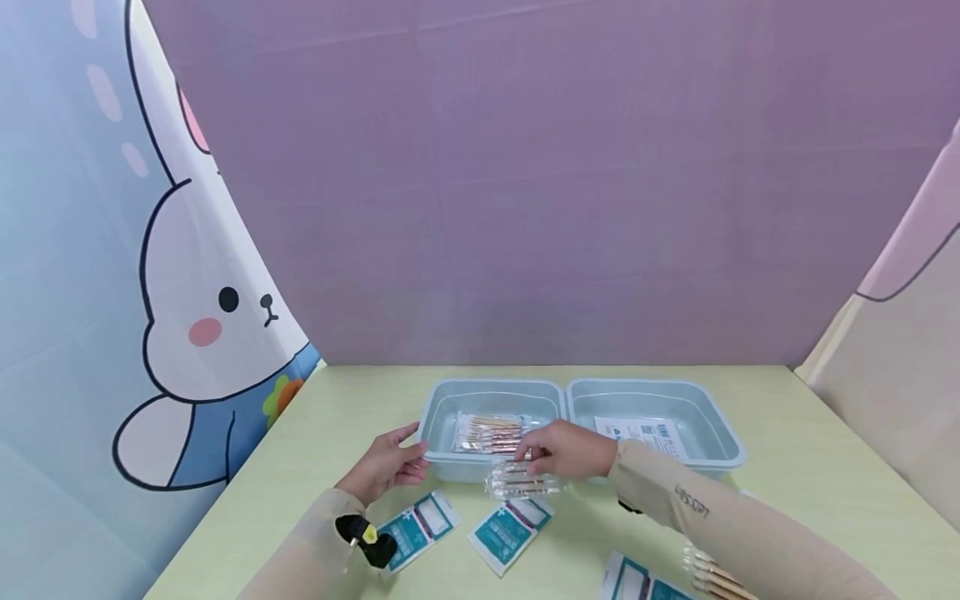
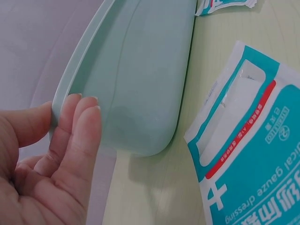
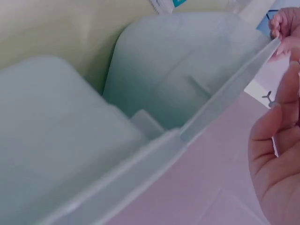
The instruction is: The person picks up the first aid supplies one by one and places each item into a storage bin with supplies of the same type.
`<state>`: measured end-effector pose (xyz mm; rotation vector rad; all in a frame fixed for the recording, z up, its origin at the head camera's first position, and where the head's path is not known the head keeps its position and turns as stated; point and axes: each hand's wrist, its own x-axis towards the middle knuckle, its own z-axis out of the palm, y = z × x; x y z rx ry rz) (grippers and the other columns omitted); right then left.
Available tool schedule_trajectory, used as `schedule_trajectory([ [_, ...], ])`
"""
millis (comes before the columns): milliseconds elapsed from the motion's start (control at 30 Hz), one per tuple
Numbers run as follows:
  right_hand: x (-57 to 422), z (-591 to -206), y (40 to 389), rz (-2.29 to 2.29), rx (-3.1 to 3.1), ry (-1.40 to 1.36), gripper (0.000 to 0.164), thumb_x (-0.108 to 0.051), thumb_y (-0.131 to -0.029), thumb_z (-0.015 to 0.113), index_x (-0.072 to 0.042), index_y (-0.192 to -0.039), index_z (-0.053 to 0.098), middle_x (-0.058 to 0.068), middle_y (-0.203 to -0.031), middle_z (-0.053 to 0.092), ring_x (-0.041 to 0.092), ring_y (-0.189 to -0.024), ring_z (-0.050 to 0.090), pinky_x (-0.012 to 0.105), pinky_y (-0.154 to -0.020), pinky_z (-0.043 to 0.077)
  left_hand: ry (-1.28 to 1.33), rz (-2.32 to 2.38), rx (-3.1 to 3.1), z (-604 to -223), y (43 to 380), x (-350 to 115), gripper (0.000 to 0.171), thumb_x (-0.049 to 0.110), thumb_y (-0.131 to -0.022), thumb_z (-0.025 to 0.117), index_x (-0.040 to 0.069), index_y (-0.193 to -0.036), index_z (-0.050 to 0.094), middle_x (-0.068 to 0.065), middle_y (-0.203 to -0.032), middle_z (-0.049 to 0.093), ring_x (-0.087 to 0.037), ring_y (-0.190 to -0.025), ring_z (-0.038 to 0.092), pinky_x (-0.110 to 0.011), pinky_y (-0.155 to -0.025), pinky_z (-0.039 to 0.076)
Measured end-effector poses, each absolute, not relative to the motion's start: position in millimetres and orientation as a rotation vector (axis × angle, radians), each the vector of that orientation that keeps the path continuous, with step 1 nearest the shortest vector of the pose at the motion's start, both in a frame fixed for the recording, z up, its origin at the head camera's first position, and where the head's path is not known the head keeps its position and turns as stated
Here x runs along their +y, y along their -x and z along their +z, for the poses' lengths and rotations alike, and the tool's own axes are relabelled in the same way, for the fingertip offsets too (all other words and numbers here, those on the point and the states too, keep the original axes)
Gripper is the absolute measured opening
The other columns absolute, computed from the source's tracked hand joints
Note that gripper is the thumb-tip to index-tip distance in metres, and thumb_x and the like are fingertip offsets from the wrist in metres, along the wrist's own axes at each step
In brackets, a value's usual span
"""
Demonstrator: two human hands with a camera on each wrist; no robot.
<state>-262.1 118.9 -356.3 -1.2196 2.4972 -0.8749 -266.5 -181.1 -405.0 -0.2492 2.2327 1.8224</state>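
My left hand (image 1: 386, 465) pinches the left rim of the left light-blue plastic bin (image 1: 491, 382), thumb on one side and fingers on the other, as the left wrist view shows. Inside that bin lies a clear pack of cotton swabs (image 1: 491, 433) with wooden sticks. Over the bin's front edge, my right hand (image 1: 566, 450) holds another clear pack of cotton swabs (image 1: 517, 482) by its upper right part. Only part of the right hand (image 3: 279, 154) appears in the right wrist view, and its pack is out of sight there.
Beside the left bin stands a matching right bin (image 1: 637, 382), holding a white printed packet (image 1: 637, 432). Teal-and-white gauze dressing packets (image 1: 512, 533) lie in front. Partly under the right forearm is another swab pack (image 1: 716, 577). A purple cloth (image 1: 555, 200) hangs behind the table.
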Motion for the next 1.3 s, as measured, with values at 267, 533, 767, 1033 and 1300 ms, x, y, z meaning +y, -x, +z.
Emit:
schedule_trajectory([
  [267,122.6,-346.2,272.4,-0.935,2.549,1.234,0.016,-0.006,-0.091,0.064,-0.006,-0.106,0.068,-0.009,-0.072,0.058,0.003,-0.056,0.043,0.021,-0.057,0.043,0.230,1.840,2.225,-405.7,266.7,-181.8,0.056,0.013,-0.099,0.054,0.003,-0.149,0.030,-0.014,-0.081,0.065,-0.015,-0.060,0.062,-0.028,-0.061,0.056],
  [533,126.6,-345.2,278.4,-1.010,2.530,1.183,0.016,-0.006,-0.092,0.063,-0.005,-0.107,0.068,-0.005,-0.071,0.059,0.005,-0.053,0.040,0.021,-0.054,0.039,0.232,1.850,2.225,-407.5,266.0,-180.3,0.056,0.013,-0.098,0.054,0.004,-0.149,0.031,-0.013,-0.081,0.065,-0.015,-0.060,0.062,-0.028,-0.060,0.056],
  [767,127.7,-347.6,289.9,-1.089,2.538,1.115,0.017,-0.007,-0.094,0.060,-0.003,-0.110,0.067,-0.004,-0.073,0.061,0.008,-0.054,0.042,0.023,-0.054,0.040,0.229,1.857,2.226,-407.6,265.2,-180.3,0.057,0.013,-0.098,0.054,0.004,-0.149,0.030,-0.012,-0.080,0.064,-0.015,-0.060,0.062,-0.028,-0.060,0.056],
  [1033,125.9,-345.2,297.0,-1.036,2.557,1.105,0.017,-0.005,-0.093,0.062,-0.001,-0.108,0.067,-0.003,-0.070,0.059,0.007,-0.053,0.041,0.023,-0.054,0.039,0.224,1.869,2.219,-410.0,264.4,-178.5,0.057,0.012,-0.098,0.055,0.004,-0.149,0.031,-0.012,-0.080,0.064,-0.015,-0.060,0.061,-0.028,-0.060,0.056],
  [1300,121.1,-342.0,313.5,-1.072,2.622,0.991,0.019,-0.003,-0.093,0.060,-0.001,-0.110,0.067,0.003,-0.071,0.061,0.010,-0.054,0.040,0.023,-0.052,0.035,0.224,1.861,2.231,-408.8,261.9,-178.6,0.058,0.014,-0.098,0.055,0.004,-0.149,0.030,-0.013,-0.081,0.064,-0.016,-0.061,0.062,-0.029,-0.062,0.056],
])
